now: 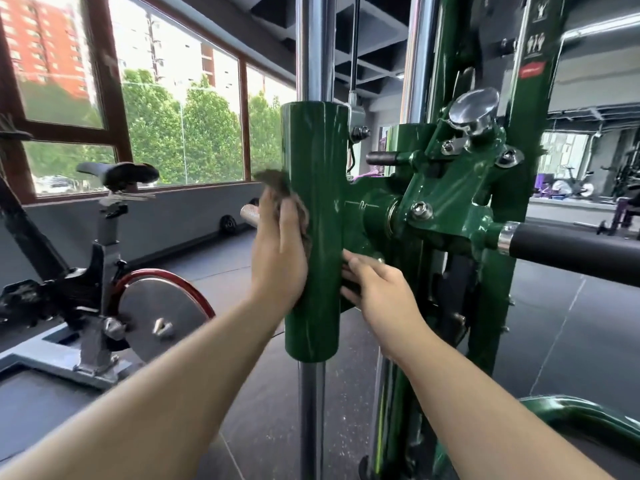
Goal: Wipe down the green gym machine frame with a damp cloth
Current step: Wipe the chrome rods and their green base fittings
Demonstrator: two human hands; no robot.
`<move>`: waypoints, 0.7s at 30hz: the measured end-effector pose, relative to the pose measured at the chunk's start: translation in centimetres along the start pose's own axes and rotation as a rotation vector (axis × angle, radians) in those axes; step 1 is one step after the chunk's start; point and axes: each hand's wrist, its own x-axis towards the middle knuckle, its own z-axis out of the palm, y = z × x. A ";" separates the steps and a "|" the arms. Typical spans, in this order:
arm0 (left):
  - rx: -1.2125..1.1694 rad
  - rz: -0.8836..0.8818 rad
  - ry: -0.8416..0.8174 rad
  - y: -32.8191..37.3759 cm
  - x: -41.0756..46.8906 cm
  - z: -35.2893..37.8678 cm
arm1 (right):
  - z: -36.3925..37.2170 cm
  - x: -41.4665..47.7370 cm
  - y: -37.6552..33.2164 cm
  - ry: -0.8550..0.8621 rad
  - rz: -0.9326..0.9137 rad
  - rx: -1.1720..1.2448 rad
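Both my forearms reach up and away from me. My left hand [278,251] lies flat on the left side of the green sleeve [317,220], fingers straight and pressed together, pinning the brown cloth [277,183] there. The cloth bunches out above the fingertips. My right hand [377,289] touches the sleeve's right side, fingers straight and slightly spread, tips partly hidden. The sleeve sits on a chrome pole [311,410]. To the left there is open floor before an exercise bike [104,271]; a black bar [571,242] crowds the right.

Exercise bike [104,271] on dark floor [571,323]
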 end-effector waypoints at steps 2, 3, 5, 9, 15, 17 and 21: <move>0.141 0.005 -0.069 -4.2 -5.8 -0.8 | 0.0 -0.7 0.2 -0.018 0.050 0.112; 0.198 0.007 -0.129 -6.5 -7.8 -1.5 | 0.0 -1.1 0.3 -0.030 0.075 0.161; 0.324 0.021 -0.246 -8.8 -10.3 -2.6 | 0.0 -1.8 0.4 -0.049 0.112 0.215; 0.398 0.306 -0.179 -3.5 -6.2 -1.8 | -0.2 -2.3 0.7 -0.057 0.158 0.270; 0.708 0.695 -0.053 3.5 2.2 -0.1 | -0.6 -2.1 1.6 -0.020 0.248 0.461; 0.744 0.807 -0.089 0.7 0.2 -0.3 | -1.0 -2.2 2.2 -0.018 0.272 0.505; 0.848 0.927 -0.240 -7.1 -6.3 -1.5 | -1.3 -2.7 4.3 0.035 0.387 0.441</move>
